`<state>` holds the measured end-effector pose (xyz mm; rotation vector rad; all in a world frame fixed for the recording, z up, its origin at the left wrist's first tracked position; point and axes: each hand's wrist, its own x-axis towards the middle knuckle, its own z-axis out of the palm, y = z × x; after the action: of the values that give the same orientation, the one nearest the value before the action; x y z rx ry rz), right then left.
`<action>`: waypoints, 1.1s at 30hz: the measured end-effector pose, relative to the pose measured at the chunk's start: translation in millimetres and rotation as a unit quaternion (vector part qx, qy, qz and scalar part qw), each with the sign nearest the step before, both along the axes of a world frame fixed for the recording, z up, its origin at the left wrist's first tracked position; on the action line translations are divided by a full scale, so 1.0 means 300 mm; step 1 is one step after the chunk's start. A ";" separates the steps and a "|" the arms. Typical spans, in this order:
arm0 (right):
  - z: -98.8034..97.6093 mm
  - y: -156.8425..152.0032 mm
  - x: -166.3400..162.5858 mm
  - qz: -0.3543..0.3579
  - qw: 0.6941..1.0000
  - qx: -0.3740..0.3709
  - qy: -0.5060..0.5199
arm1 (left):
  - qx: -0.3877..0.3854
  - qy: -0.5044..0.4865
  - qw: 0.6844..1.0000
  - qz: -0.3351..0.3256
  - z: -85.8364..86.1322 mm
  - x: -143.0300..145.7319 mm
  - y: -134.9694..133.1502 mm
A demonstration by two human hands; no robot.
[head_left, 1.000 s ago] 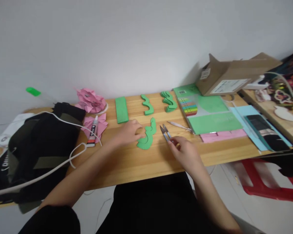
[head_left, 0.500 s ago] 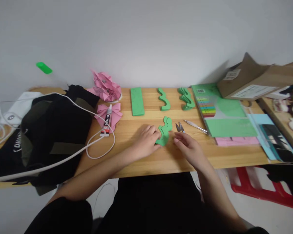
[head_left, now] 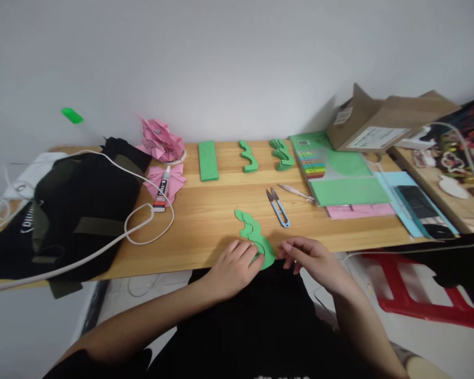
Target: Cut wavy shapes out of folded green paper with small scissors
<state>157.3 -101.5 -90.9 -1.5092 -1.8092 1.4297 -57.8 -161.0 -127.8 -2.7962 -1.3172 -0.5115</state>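
Observation:
Wavy green cut paper pieces [head_left: 245,226] lie overlapped at the table's near edge, their lower end reaching over it. My left hand [head_left: 235,267] is closed on their lower part, thumb and fingers gripping the paper. Just right of the pieces is my right hand [head_left: 310,258], fingers loosely curled and apart, with nothing visible in it. Beyond the right hand lie blue-handled thread snips [head_left: 283,216], blades pointing away. A slim white-and-silver pen-like tool [head_left: 296,192] lies behind them.
Along the back are a green paper rectangle [head_left: 208,161], a wavy green piece [head_left: 249,158] and a stack of such pieces [head_left: 282,157]. A glue tube [head_left: 161,192] and black bag [head_left: 82,205] are left; paper packs [head_left: 349,191] and a cardboard box [head_left: 387,118] are right.
Both hands and the green pieces have come nearer to me, to the table's front edge. The snips, partly covered by my right hand before, now show whole. The view has shifted.

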 end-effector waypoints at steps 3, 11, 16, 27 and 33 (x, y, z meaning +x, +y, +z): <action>-0.031 0.067 0.068 -0.094 0.984 0.127 -0.085 | 0.025 -0.007 1.000 0.018 -0.005 0.005 0.001; -0.083 0.283 0.183 -0.157 0.899 0.351 -0.208 | -0.044 0.010 0.997 0.064 0.072 -0.050 0.060; -0.041 0.374 0.239 -0.163 0.887 0.384 -0.199 | -0.085 -0.005 0.995 0.051 0.159 0.010 0.183; 0.067 0.450 0.291 -0.207 0.872 0.405 -0.180 | -0.104 0.012 0.994 -0.044 0.063 0.452 0.630; 0.062 0.444 0.296 -0.214 0.873 0.403 -0.175 | -0.103 0.006 0.994 -0.040 0.038 0.472 0.654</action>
<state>246.1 31.8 -72.4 -1.5809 -1.7523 0.1270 83.8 35.3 -116.3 -3.0225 -1.3308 -0.3792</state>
